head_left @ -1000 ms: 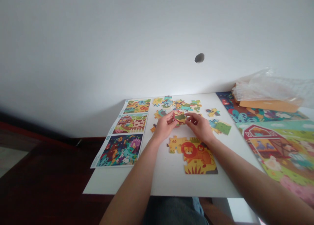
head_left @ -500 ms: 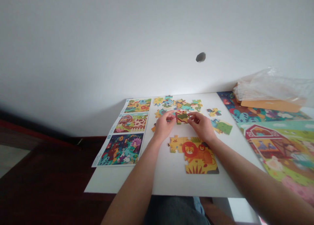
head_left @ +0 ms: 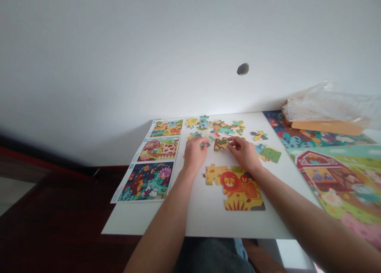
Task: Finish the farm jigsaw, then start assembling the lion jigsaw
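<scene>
My right hand (head_left: 242, 152) pinches the right edge of a green and brown puzzle piece (head_left: 221, 144) over the white table (head_left: 196, 217). To the left, my left hand (head_left: 195, 150) has its fingertips down by a small teal and grey piece (head_left: 205, 143); whether it grips that piece is hard to make out. Nearer to me lies a joined lion section (head_left: 241, 187), with yellow pieces (head_left: 213, 174) attached at its upper left. Behind my hands is a spread of loose pieces (head_left: 224, 127).
A sheet with three printed pictures (head_left: 149, 179) lies at the left. Joined pieces (head_left: 270, 154) and a small cluster (head_left: 259, 135) sit right of my hands. Farther right are a farm picture (head_left: 348, 181), a dark forest picture (head_left: 315, 138) and clear plastic (head_left: 327, 104) over an orange box (head_left: 330, 127).
My left hand has let go of the green and brown piece and moved left to the small pieces. My right hand stays at that piece.
</scene>
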`<state>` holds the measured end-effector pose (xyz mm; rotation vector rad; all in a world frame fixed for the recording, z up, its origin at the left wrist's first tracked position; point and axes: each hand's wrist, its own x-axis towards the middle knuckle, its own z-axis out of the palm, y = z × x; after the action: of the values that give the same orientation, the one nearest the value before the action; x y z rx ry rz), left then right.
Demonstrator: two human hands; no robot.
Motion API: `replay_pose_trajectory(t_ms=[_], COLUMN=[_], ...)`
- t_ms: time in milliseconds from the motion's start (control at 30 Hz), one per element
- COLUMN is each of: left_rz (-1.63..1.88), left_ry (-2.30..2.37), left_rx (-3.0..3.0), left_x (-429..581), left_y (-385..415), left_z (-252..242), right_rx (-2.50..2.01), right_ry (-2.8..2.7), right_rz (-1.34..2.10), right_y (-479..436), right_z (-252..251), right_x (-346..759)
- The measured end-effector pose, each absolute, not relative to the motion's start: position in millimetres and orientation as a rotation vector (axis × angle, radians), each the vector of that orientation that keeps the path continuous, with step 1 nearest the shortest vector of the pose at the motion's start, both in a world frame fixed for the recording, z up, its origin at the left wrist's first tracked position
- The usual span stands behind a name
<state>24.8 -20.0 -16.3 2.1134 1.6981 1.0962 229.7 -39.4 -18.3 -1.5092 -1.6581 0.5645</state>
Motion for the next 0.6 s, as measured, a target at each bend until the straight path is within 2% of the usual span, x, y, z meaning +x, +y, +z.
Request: replay_pose_trajectory(t_ms=[233, 400, 600], left_rz=[0.797, 0.622, 0.687], left_ry=[2.328, 2.367, 2.219], left_rx=[2.020, 1.950, 2.016], left_x=[12.9, 17.2, 13.3], left_y=[-25.6, -24.8, -19.3], left_z=[-12.1, -10.7, -16.3], right_rx=[-1.463, -1.464, -1.515], right_ry=[-1.734, -1.814, -1.936], right_rz=[0.482, 0.375, 0.230], right_y=[-39.0, -38.9, -41.3], right_z=[-19.3, -21.7, -22.0], right_x=[230.6, 230.9, 231.0])
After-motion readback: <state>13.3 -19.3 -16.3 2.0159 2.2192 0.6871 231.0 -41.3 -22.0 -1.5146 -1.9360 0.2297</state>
